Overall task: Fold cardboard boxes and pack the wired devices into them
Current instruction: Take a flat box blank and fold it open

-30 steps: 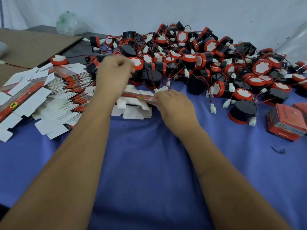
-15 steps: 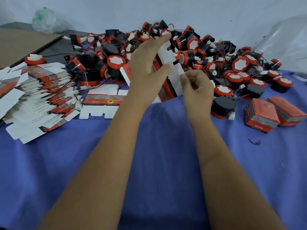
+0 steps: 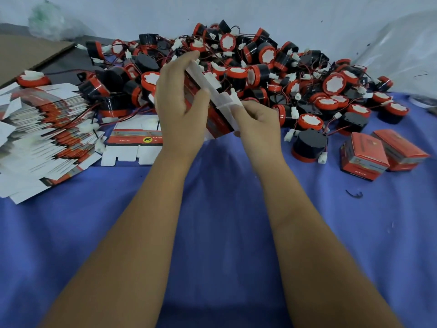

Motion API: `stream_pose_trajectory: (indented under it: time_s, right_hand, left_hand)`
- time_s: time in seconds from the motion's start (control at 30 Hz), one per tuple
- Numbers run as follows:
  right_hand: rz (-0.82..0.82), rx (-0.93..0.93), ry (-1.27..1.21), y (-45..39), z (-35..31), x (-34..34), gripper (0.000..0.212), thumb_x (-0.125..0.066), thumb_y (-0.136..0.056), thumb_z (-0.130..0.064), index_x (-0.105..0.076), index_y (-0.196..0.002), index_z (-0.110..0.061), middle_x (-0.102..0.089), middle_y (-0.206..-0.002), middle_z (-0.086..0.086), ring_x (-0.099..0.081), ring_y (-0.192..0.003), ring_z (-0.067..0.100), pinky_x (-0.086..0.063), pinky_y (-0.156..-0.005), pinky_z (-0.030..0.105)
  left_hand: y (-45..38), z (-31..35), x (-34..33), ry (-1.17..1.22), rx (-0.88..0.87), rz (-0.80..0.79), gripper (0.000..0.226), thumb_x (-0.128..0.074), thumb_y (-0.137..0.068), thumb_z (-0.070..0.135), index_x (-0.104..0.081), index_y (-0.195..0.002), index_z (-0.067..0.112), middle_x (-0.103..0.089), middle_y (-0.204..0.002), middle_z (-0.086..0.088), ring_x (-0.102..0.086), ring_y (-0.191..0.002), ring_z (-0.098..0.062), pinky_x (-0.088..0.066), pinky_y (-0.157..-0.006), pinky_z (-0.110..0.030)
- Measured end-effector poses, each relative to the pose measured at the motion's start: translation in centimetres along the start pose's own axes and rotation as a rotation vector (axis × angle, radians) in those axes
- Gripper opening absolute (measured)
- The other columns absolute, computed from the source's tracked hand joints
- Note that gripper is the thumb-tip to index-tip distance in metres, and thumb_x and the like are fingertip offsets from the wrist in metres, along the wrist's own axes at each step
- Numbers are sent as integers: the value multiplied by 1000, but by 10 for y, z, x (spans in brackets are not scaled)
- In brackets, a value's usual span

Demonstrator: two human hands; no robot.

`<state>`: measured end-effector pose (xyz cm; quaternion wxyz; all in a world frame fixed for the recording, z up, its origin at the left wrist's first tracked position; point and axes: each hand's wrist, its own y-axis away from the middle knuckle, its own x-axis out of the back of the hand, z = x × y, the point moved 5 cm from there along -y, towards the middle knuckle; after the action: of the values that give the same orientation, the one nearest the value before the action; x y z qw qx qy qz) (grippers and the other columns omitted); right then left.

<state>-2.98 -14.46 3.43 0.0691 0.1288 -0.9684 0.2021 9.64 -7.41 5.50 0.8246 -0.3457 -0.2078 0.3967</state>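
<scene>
Above the blue desk (image 3: 212,233), the left hand (image 3: 179,102) grips a part-opened red box (image 3: 214,114), fingers clamped on its side; the right hand (image 3: 257,124) pinches its white flap (image 3: 224,100). Two closed boxes (image 3: 383,152) sit right, contents hidden. Wired devices (image 3: 260,67) heap behind.

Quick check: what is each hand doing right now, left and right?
Left hand: holds the flat carton up off the cloth, fingers along its face.
Right hand: pinches a white flap of the same carton.

Blue-clothed table (image 3: 212,233) bears device pile (image 3: 260,74), flat cartons (image 3: 47,129), 2 boxes (image 3: 383,152).
</scene>
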Motion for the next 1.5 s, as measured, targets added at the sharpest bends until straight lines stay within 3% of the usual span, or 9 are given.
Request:
stream_pose_trajectory:
  time_s: [0.1,0.23,0.53,0.7,0.87,1.0,1.2,1.37,1.5]
  right_hand:
    - [41,-68,-5,2,5,6,26,-52,-100,-18,-65,-96,4,-60,-93,27,-53,-79,35,-51,-74,52]
    - [209,-116,-195,0,8,22,20,-54,-99,-15,-74,-99,-13,-70,-83,-10,-63,-82,5,-56,-84,36]
    - [316,-12,-186,-4,8,37,18,-57,-97,-12,-75,-98,-14,-72,-91,-4,-59,-84,6,-48,-78,27]
    - [343,-38,-114,-2,10,35,20,-57,-97,-16,-73,-87,-21,-70,-81,-11,-61,-79,4,-48,-74,26]
    - [316,29,-8,-1,7,35,18,-58,-96,-19,-76,-95,-18,-72,-86,-8,-65,-85,7,-54,-82,30]
    - [259,87,79,-1,6,32,16,-61,-95,-20,-76,-98,-17,-72,-84,-13,-63,-81,-1,-53,-78,23]
    - [245,-26,46,-6,14,33,14,-59,-95,-20,-73,-94,-20,-72,-91,-5,-66,-92,15,-55,-85,40]
    - [274,-28,-214,-6,8,36,10,-61,-93,-9,-71,-96,-10,-63,-112,11,-59,-103,23,-51,-86,35]
    - [279,31,-271,-4,-5,35,26,-60,-79,-11,-62,-103,-20,-47,-130,13,-52,-119,26,-50,-97,37]
  left_hand:
    - [2,6,0,-16,-118,-34,35,-48,-86,16,-62,-118,9,-59,-118,-1,-54,-114,-21,-40,-100,-52]
    - [8,11,-10,101,-134,-134,32,-40,-96,17,-66,-114,10,-59,-132,-9,-50,-129,-24,-35,-109,-51]
    - [12,4,-23,68,-141,-202,17,-46,-95,1,-61,-100,2,-51,-138,10,-46,-120,0,-36,-108,-51]
    - [11,7,-22,51,-175,-222,23,-38,-91,-4,-61,-93,-3,-60,-117,18,-48,-121,2,-33,-104,-20]
    - [8,2,-17,-3,-89,-256,30,-42,-82,-3,-68,-96,5,-54,-140,-1,-45,-135,-17,-35,-112,-30]
    - [2,-5,-7,-97,-68,-199,29,-47,-87,3,-74,-95,10,-52,-145,-5,-45,-133,-14,-32,-107,-16]
    - [9,-7,-17,-23,-49,-229,27,-42,-84,-4,-67,-76,0,-62,-129,-3,-56,-123,-19,-44,-104,-41]
    - [23,4,-33,151,68,-376,36,-38,-92,4,-63,-113,18,-62,-125,6,-55,-115,2,-42,-96,-20]
    - [31,2,-37,205,170,-491,60,-34,-102,10,-13,-156,25,-34,-158,1,-27,-141,9,-24,-110,-8]
